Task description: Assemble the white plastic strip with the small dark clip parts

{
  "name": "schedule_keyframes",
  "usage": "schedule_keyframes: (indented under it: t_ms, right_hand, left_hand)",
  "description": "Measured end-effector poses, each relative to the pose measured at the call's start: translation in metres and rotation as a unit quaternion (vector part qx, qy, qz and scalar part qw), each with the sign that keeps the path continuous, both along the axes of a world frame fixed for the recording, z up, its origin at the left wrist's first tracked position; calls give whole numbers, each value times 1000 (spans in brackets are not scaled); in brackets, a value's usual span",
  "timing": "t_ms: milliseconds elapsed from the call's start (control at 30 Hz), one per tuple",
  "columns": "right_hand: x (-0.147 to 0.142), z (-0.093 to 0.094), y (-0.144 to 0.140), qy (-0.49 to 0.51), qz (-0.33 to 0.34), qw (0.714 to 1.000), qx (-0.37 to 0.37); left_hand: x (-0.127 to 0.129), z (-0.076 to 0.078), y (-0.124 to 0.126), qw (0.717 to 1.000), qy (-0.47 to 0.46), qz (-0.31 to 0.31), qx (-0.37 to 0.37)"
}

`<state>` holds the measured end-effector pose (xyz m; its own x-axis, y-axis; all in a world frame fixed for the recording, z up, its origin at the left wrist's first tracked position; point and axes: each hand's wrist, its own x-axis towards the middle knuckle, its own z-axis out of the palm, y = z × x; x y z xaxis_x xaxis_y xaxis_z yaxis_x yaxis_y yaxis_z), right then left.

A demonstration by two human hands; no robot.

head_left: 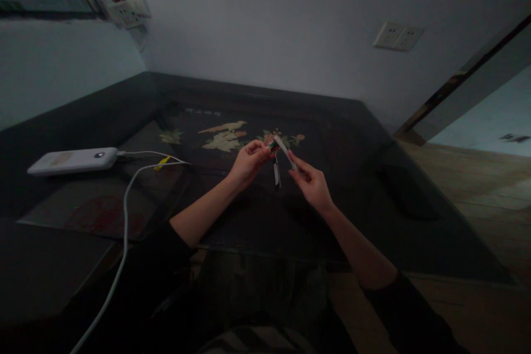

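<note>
Wearing striped cloth (259, 340) closest to the head camera, at the bottom edge, and showing dark greenish cloth (265, 282) just beyond it, before the table's near edge. Holding 2 bare forearms, coming out of black sleeves (410, 310), over a dark, glossy table (332, 127).

Pinching a small green-and-reddish piece (272, 145) between thumb and fingers of the left hand (248, 163), above the tabletop near the middle of the view. Pinching a slim pale strip (286, 152) by its lower end in the right hand (312, 182), holding it slantwise, up and leftward to the small piece. Not being able to tell contact from mere overlap between these 2 held things. Seeing just below them a small pale-and-dark tag (277, 173), without making out hanging from lying.

Looking left onto a white power bank (74, 160) on the table. Seeing a white cable (125, 215) at its right end, bending back and down to the bottom edge, and a yellow label (162, 162) by the bend.

Noticing a bird-and-flower picture (224, 135) on the tabletop beyond the hands. Spotting at the right a flat dark thing (409, 191), too dim to name. Facing a pale wall (265, 27), with 2 adjoining sockets (398, 36) at right and a socket cluster (130, 5) near a window (45, 0) at upper left. Glimpsing wooden floor (481, 182) past the table's right edge.
</note>
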<state>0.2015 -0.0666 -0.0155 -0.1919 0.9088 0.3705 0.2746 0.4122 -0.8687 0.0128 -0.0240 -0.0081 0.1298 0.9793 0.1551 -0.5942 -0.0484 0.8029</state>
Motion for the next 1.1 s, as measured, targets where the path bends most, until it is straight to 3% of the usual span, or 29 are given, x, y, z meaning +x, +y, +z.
schedule_keyframes:
  t_ms: [400, 833, 1100]
  right_hand:
    - [-4, 0, -6, 63, 83, 991, -78]
    - [0, 0, 2, 21, 1, 1000, -10]
    - [-3, 3, -3, 28, 35, 998, -44]
  left_hand:
    - [1, 5, -3, 1000, -8, 4, -8]
    - [1, 4, -3, 1000, 5, 4, -9]
    - [1, 2, -1, 1000, 5, 15, -11]
